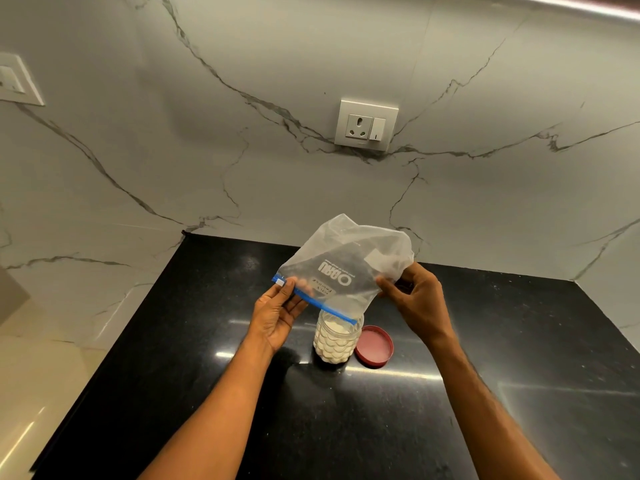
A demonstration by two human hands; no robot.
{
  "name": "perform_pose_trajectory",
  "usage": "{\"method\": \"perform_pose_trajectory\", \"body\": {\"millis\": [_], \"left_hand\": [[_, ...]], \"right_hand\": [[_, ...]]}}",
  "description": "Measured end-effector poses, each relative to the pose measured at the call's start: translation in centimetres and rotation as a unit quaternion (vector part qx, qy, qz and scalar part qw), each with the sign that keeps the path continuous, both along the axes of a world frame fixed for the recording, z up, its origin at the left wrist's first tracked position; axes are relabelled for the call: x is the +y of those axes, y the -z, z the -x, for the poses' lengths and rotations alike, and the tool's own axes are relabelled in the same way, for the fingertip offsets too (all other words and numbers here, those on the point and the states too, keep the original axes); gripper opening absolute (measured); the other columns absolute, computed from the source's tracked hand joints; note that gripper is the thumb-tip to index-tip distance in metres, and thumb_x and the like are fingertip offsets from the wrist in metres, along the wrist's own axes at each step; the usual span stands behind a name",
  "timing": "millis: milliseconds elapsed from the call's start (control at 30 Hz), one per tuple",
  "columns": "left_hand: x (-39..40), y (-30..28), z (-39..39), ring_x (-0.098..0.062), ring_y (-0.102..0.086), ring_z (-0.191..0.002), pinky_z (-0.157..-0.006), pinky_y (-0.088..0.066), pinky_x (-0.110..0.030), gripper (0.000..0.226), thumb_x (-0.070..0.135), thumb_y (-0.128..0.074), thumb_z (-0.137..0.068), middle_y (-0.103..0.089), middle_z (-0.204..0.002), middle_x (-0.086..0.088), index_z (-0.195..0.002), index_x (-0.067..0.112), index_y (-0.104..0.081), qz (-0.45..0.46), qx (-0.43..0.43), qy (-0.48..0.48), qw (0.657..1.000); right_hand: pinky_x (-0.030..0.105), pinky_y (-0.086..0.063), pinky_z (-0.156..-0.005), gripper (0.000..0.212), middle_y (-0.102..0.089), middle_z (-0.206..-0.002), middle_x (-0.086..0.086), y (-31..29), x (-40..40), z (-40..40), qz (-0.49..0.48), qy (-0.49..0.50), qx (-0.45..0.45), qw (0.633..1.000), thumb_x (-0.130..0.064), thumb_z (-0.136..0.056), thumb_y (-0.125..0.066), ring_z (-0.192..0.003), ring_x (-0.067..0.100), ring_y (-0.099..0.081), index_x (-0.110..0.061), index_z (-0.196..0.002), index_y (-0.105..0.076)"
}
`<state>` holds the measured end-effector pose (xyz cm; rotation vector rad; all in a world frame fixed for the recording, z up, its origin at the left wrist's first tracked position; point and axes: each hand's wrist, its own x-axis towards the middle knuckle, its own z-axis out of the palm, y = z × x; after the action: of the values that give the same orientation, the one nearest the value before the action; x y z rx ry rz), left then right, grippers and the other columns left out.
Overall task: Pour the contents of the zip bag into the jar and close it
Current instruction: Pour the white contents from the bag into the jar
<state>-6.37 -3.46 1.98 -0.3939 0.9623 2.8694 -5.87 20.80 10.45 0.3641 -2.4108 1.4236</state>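
Two hands hold the zip bag (pixel 346 268) inverted directly above the jar (pixel 336 337): your left hand (pixel 277 313) pinches its blue zip edge, your right hand (pixel 415 299) grips its side. Below the bag, the jar stands on the black counter (pixel 207 393), nearly full of white contents. Judge pouring almost complete; little appears left inside. Just right of the jar lies the red lid (pixel 374 345), not yet fitted.

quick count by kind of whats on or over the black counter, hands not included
zip bag: 1
jar: 1
lid: 1
total: 3
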Motion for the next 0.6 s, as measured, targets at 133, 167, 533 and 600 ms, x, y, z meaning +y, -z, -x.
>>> {"method": "perform_pose_trajectory", "body": {"millis": [133,167,533,600], "left_hand": [[0.1,0.0,0.1,-0.023,-0.076,-0.09,-0.076,-0.064,-0.036,0.026,0.011,-0.066,-0.084,-0.076,-0.1,-0.013,-0.109,0.01,-0.069,-0.003,0.004,-0.004,1.0],[0.0,0.1,0.1,-0.023,-0.076,-0.09,-0.076,-0.064,-0.036,0.025,0.012,-0.066,-0.084,-0.076,-0.099,-0.012,-0.109,0.01,-0.069,-0.003,0.007,-0.005,1.0],[-0.4,0.5,0.3,-0.024,-0.076,-0.09,-0.079,-0.063,-0.038,0.028,0.013,-0.068,-0.08,-0.076,-0.102,-0.013,-0.108,0.011,-0.069,-0.009,0.008,-0.006,1.0],[-0.5,0.7,0.3,-0.024,-0.075,-0.091,-0.078,-0.063,-0.037,0.028,0.014,-0.067,-0.08,-0.076,-0.102,-0.013,-0.109,0.011,-0.069,-0.014,0.008,-0.006,1.0]], "right_hand": [[0.018,-0.057,-0.077,0.035,-0.071,-0.102,-0.001,0.3,-0.6,-0.4,-0.012,0.003,0.01,1.0,-0.015,-0.085,-0.073,-0.092,0.011,-0.071,-0.006,-0.117,-0.063],[0.017,-0.057,-0.078,0.036,-0.071,-0.104,0.0,0.5,-0.7,-0.5,-0.008,0.006,0.017,1.0,-0.015,-0.085,-0.074,-0.092,0.01,-0.07,-0.005,-0.118,-0.063],[0.018,-0.058,-0.077,0.041,-0.071,-0.106,-0.002,0.7,-1.7,-0.5,0.003,-0.005,0.053,0.999,-0.016,-0.085,-0.073,-0.093,0.012,-0.071,-0.004,-0.122,-0.06],[0.022,-0.059,-0.077,0.042,-0.071,-0.108,0.002,0.6,-2.0,-0.5,0.009,-0.009,0.056,0.998,-0.017,-0.085,-0.073,-0.095,0.013,-0.071,-0.005,-0.123,-0.059]]}}
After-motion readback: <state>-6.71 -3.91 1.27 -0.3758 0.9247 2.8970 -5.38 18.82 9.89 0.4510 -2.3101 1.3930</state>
